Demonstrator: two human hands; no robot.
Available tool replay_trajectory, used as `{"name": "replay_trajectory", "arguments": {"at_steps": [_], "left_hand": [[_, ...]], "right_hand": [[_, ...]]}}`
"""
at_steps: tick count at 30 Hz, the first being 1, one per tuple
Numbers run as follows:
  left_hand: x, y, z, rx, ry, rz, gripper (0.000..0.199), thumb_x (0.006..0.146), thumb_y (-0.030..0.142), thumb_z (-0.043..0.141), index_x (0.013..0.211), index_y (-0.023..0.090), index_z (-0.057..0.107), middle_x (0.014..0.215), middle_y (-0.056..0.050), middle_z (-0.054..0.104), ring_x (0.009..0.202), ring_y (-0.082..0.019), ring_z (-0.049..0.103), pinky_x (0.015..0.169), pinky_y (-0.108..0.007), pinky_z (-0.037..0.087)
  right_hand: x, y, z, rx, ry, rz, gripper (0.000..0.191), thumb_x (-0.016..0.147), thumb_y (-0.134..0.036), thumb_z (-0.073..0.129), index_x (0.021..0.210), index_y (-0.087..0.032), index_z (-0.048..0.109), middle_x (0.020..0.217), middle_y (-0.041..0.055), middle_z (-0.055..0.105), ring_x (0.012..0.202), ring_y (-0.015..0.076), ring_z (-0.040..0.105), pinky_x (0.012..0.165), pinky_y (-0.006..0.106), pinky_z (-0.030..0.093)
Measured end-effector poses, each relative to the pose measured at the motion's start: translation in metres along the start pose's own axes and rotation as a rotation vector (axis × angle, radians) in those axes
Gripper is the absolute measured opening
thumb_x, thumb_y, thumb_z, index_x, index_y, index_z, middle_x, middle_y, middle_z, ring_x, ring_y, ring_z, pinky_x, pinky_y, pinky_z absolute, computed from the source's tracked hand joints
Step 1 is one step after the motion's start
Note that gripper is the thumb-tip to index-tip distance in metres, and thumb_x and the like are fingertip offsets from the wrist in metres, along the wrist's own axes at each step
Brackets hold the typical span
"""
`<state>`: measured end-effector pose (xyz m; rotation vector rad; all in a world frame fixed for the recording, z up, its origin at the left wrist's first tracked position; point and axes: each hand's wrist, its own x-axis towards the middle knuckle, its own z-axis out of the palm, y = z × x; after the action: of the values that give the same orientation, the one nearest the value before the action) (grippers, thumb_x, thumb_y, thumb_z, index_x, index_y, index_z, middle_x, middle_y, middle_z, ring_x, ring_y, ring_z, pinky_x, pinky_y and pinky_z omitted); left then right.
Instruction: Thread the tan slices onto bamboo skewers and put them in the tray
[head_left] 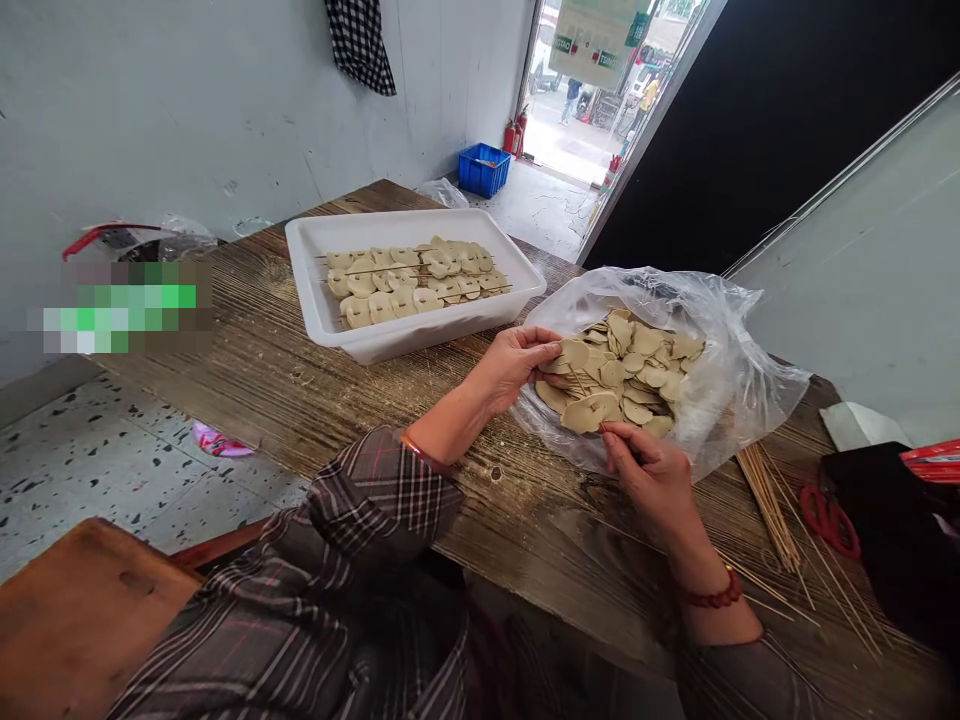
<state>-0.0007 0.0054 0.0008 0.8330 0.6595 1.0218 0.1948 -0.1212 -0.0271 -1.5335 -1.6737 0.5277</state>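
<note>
Over an open clear plastic bag full of flat beige slices, my left hand pinches a beige slice between thumb and fingers. My right hand is closed just below, thumb and forefinger together on what looks like the end of a thin bamboo skewer, mostly hidden. Beside its fingertips is a larger slice; whether the skewer passes through it I cannot tell. Left of the bag, a white plastic tub holds rows of threaded slices on skewers.
Loose bamboo skewers lie on the wooden table at right, near red-handled scissors and a dark cloth or bag. A wooden stool stands at lower left. A blue crate sits on the floor by the doorway.
</note>
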Motion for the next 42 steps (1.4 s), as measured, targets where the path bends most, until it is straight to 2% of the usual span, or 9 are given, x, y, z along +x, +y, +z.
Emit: {"name": "replay_trajectory", "arguments": {"at_steps": [15,24,33,42], "left_hand": [[0.0003,-0.0008,-0.0006,-0.058,0.001,-0.063,0.013,0.073,0.012,0.074,0.08,0.011,0.063,0.071,0.0,0.063,0.059,-0.009,0.06,0.059,-0.026,0.055],[-0.0001,-0.0057,0.0025,0.008,0.024,0.016,0.013,0.072,0.013,0.073,0.08,0.011,0.063,0.069,0.0,0.063,0.057,-0.009,0.059,0.057,-0.024,0.052],[0.0,-0.008,0.0045,0.016,0.006,0.042,0.015,0.069,0.006,0.07,0.082,0.01,0.064,0.07,0.0,0.065,0.057,-0.007,0.06,0.059,-0.022,0.051],[0.0003,-0.0074,0.005,0.117,0.006,0.101,0.018,0.067,0.011,0.075,0.082,0.011,0.064,0.069,0.001,0.066,0.059,-0.007,0.059,0.061,-0.021,0.049]], "right_hand": [[0.0008,0.0041,-0.0001,0.013,0.006,-0.003,0.026,0.09,-0.037,0.058,0.098,-0.018,0.074,0.058,-0.0009,0.062,0.051,0.0135,0.055,0.052,0.026,0.046],[-0.0003,0.0019,0.0023,0.04,0.014,0.028,0.027,0.091,-0.036,0.057,0.096,-0.016,0.073,0.055,-0.0018,0.058,0.05,0.012,0.053,0.048,0.024,0.042],[-0.0003,0.0043,0.0056,0.076,0.019,0.08,0.027,0.091,-0.038,0.058,0.098,-0.017,0.073,0.055,-0.003,0.057,0.046,0.0104,0.049,0.046,0.023,0.039],[-0.0001,-0.0004,0.009,0.1,0.019,0.08,0.029,0.091,-0.038,0.056,0.098,-0.016,0.073,0.053,-0.0028,0.056,0.044,0.01,0.048,0.044,0.022,0.037]]}}
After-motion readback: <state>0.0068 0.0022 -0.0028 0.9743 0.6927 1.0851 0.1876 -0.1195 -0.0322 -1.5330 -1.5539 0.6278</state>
